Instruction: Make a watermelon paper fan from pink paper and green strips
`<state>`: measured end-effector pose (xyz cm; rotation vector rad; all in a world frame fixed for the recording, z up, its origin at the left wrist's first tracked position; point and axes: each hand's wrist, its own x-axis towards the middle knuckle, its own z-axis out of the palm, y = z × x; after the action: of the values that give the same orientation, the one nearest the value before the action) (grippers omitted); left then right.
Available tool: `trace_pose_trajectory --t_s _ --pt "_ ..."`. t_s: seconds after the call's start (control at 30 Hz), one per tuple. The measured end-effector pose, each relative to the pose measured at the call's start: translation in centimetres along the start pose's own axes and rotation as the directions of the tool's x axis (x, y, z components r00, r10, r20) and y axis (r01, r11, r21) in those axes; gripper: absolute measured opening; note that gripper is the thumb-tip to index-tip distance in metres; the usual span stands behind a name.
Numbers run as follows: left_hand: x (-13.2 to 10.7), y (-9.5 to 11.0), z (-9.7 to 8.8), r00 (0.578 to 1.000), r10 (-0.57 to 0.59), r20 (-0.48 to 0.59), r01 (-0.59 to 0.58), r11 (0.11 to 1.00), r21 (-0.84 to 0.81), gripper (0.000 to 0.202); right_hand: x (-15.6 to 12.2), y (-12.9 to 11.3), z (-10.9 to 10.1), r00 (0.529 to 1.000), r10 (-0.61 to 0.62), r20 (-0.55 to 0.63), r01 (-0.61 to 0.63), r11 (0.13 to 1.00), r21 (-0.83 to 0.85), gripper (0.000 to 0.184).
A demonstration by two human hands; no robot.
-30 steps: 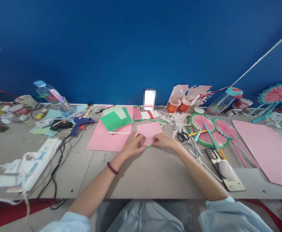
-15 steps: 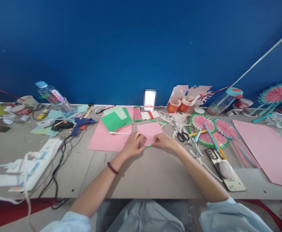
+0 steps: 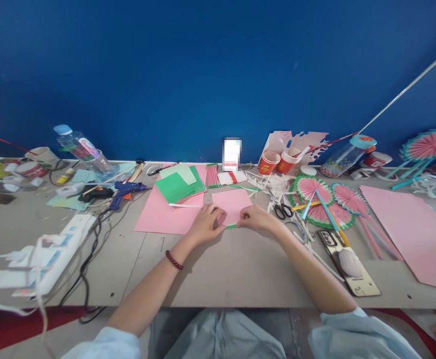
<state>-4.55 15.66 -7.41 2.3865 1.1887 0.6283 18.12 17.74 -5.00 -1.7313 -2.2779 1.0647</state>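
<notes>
From the head camera, both your forearms reach forward over the table (image 3: 218,279) and angle inward, so your hands nearly meet in the middle. Your left hand (image 3: 206,223) has its back up and its fingers bent forward, with a gap showing between forefinger and thumb. Your thumb tip reaches the near edge of the paper; whether it pinches the sheet there or only presses it, I cannot tell. A dark red beaded bracelet (image 3: 174,260) circles that wrist. Your right hand (image 3: 257,218) is curled in almost like a loose fist, its thumb and forefinger drawn together and pinching the near edge.

The small pink sheet (image 3: 231,202) lies flat between your two hands and reaches away from you beyond your fingers. Along its near side runs a narrow green edge (image 3: 231,226), visible in the short gap between your fingertips, your left thumb at one end and your right fingers at the other.

Your left hand also overlaps the near right part of the large pink sheet (image 3: 158,219), which carries a green sheet (image 3: 180,184). Past your right hand, black-handled scissors (image 3: 283,211) lie near white paper strips (image 3: 273,185) and pleated watermelon fans (image 3: 315,192).
</notes>
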Motion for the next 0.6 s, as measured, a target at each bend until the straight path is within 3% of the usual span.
trace_pose_trajectory --t_s 0.6 --pt "-0.02 0.03 -0.04 1.000 -0.003 0.003 0.004 1.000 -0.003 0.033 -0.06 0.32 -0.81 1.000 -0.009 0.022 0.010 0.999 -0.048 0.013"
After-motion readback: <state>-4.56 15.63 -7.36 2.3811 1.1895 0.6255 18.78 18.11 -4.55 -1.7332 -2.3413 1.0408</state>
